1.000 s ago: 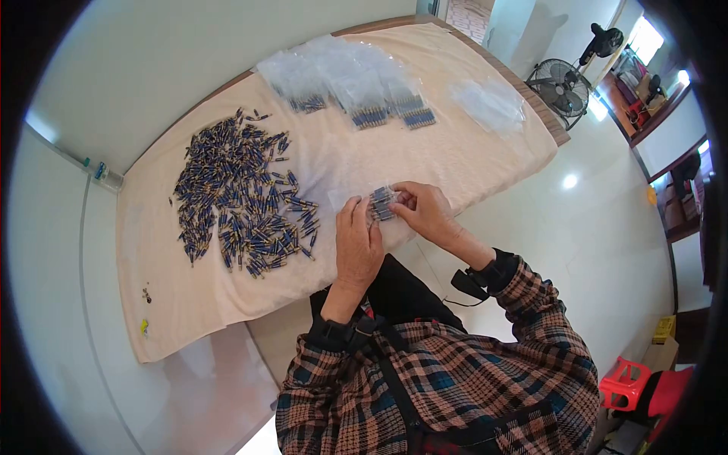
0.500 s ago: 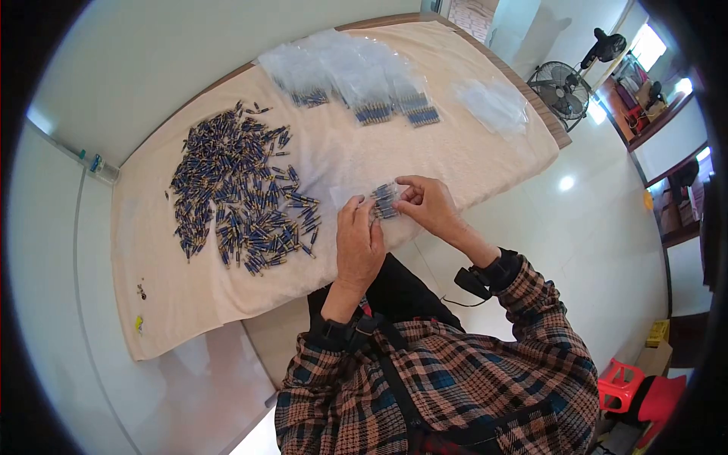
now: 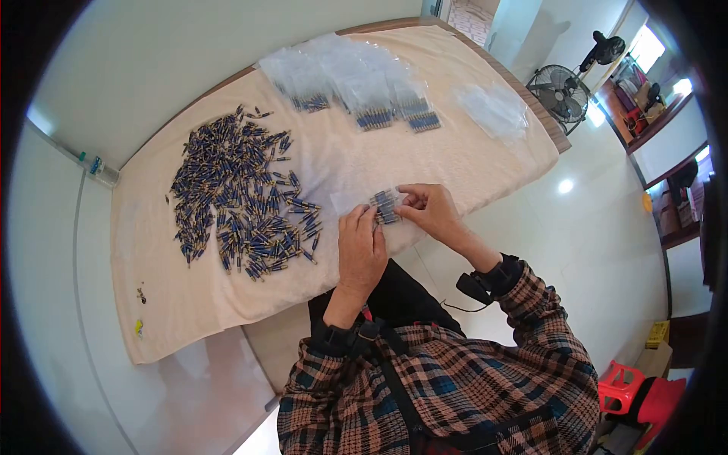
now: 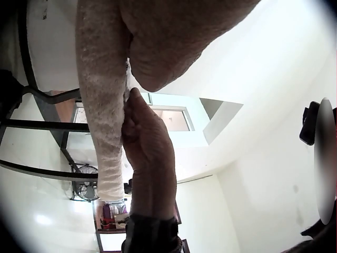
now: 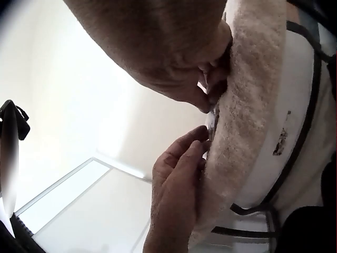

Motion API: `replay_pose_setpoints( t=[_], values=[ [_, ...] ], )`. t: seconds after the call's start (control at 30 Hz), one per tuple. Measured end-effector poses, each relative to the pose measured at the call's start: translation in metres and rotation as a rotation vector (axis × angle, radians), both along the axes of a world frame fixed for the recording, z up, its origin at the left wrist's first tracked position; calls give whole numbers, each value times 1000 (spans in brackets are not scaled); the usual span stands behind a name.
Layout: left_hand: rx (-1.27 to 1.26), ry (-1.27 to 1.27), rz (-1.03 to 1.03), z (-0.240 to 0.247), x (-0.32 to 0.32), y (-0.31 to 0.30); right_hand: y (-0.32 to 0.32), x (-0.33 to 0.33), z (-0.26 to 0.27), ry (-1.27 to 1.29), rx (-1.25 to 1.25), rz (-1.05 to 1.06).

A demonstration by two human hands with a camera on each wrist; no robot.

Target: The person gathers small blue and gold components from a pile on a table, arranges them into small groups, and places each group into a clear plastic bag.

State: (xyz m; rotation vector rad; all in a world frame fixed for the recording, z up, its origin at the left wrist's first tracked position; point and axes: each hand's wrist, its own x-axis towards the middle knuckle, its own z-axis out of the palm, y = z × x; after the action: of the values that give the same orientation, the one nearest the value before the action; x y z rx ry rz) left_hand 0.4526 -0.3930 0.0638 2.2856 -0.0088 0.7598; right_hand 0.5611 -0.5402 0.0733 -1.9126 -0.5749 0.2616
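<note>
A clear plastic bag (image 3: pixel 385 206) with a row of small blue pieces with gold-coloured ends inside lies at the front edge of the cloth-covered table. My left hand (image 3: pixel 360 252) is at the bag's left side, its fingers nearly straight and their tips touching the plastic. On the opposite side, my right hand (image 3: pixel 434 214) pinches the bag's right edge between thumb and curled fingers. Low over the cloth, the left wrist view shows the right hand (image 4: pixel 150 142) side-on, and the right wrist view shows the left hand (image 5: pixel 179 182); the bag is mostly hidden there.
A large heap of loose blue pieces with gold ends (image 3: pixel 235 182) spreads to the left. Filled bags (image 3: pixel 375 106) overlap at the back, beside a stack of flat clear bags (image 3: pixel 493 108) at the right. A small yellow item (image 3: pixel 139 327) lies front left. A fan (image 3: pixel 561 91) stands beyond the table.
Both hands stay at the bag with small finger shifts. The right fingers have moved slightly along the bag's right edge, and more of the row of blue pieces shows between the hands.
</note>
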Motion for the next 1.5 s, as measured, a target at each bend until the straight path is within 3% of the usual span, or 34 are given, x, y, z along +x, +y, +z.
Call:
replay_pose_setpoints(
  t=[0.9, 1.03, 1.17, 1.27, 1.43, 1.5],
  values=[
    [-45, -15, -7, 0, 0, 2, 3, -12, -1, -93, -74, -49],
    [-11, 14, 37, 9, 6, 5, 4, -10, 1, -106, -44, -65],
    [283, -20, 98, 22, 31, 16, 0, -10, 4, -137, -69, -63],
    [193, 104, -65, 12, 46, 30, 0, -4, 10, -186, -85, -44],
    [205, 101, -75, 11, 49, 43, -1, 12, 27, -199, -132, 43],
    [-79, 258, -133, 4, 54, 50, 1, 14, 32, -221, -182, 119]
  ],
)
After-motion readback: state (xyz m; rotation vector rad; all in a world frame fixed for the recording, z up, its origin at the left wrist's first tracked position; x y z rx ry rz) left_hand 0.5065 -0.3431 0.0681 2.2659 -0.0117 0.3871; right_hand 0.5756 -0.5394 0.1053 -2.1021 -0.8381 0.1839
